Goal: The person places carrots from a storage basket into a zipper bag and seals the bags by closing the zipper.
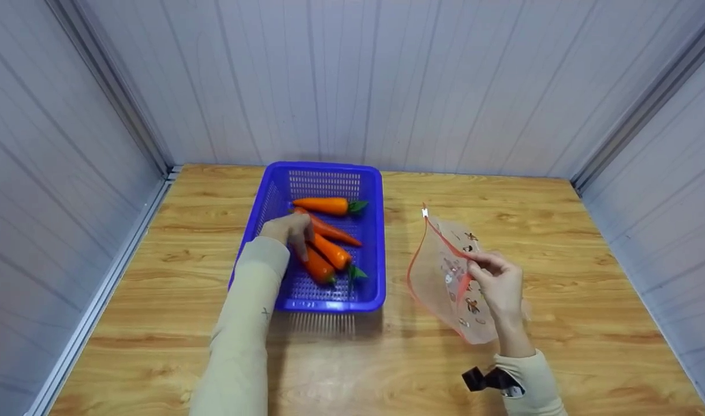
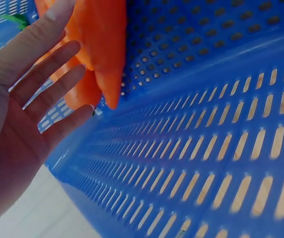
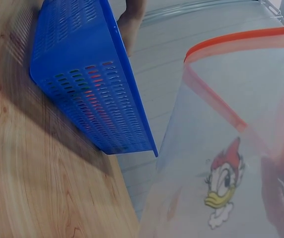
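Observation:
My left hand (image 1: pixel 290 229) reaches into a blue plastic basket (image 1: pixel 329 306) holding several orange carrots (image 1: pixel 319 267). In the left wrist view, the fingers of this hand (image 2: pixel 25 94) are spread and slightly bent beside the carrots (image 2: pixel 101 39); whether they touch cannot be told. To the right of the basket, my right hand (image 1: pixel 499 283) pinches the red-edged rim of a clear zipper bag (image 1: pixel 433 283), whose mouth gapes. A cartoon duck (image 3: pixel 224 183) is printed on the bag, and in the right wrist view the fingers show dimly through its film.
Under everything lies a wood-grain table (image 1: pixel 571 260), with pale panelled walls (image 1: pixel 340 86) at the back and sides. A white slider (image 1: pixel 425 212) sits at the far end of the bag's zip. A black strap device (image 1: pixel 491 379) is on the right wrist.

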### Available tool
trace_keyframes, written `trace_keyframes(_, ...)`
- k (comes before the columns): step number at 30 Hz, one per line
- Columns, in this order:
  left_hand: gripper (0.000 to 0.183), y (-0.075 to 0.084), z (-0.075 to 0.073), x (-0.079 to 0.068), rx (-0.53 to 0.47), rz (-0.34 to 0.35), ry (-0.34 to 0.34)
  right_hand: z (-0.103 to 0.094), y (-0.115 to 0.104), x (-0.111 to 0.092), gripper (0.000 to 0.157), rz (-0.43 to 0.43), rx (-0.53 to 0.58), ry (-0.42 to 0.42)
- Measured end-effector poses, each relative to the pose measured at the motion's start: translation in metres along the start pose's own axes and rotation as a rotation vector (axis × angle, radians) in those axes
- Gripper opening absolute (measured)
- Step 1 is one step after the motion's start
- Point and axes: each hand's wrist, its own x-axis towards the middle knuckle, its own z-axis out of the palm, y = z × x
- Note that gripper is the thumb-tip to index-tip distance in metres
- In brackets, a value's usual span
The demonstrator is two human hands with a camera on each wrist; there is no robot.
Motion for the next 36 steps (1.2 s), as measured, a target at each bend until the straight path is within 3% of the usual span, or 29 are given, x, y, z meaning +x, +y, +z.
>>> trace_keyframes(9,0.053,-0.005,0.008,0.008,0.043,0.014,-0.047,0.002,-0.001,-0.002,0.014,0.013,-0.026,-0.007)
trace_keyframes(12,0.054,-0.004,0.01,0.008,-0.04,-0.049,-0.023,0.003,-0.002,-0.003,0.016,0.024,-0.046,-0.001)
trace_keyframes(15,0.054,-0.005,0.011,0.01,-0.088,-0.058,-0.009,0.004,-0.005,-0.003,0.018,0.04,-0.05,0.006)
trace_keyframes(17,0.054,-0.003,0.011,0.008,-0.112,-0.073,-0.011,0.004,-0.008,-0.004,0.018,0.047,-0.047,0.007)
trace_keyframes(22,0.051,0.007,0.003,-0.005,-0.053,-0.092,-0.032,0.004,-0.011,-0.005,0.017,0.067,-0.041,0.004)
trace_keyframes(26,0.043,0.011,-0.004,-0.003,0.095,-0.036,-0.045,0.005,-0.012,-0.006,0.016,0.067,-0.058,0.005)
trace_keyframes(29,0.035,0.009,-0.008,0.003,0.299,0.091,-0.047,0.006,-0.023,-0.009,0.016,0.076,-0.029,-0.019)
trace_keyframes(32,0.03,0.007,-0.01,0.004,0.441,0.223,-0.032,0.006,-0.023,-0.01,0.014,0.083,-0.027,-0.029)
trace_keyframes(35,0.032,0.006,-0.011,0.001,0.513,0.322,0.004,0.007,-0.019,-0.01,0.014,0.075,-0.022,-0.032)
trace_keyframes(36,0.034,0.006,-0.011,-0.001,0.526,0.343,0.02,0.006,-0.009,-0.008,0.014,0.075,-0.067,-0.012)
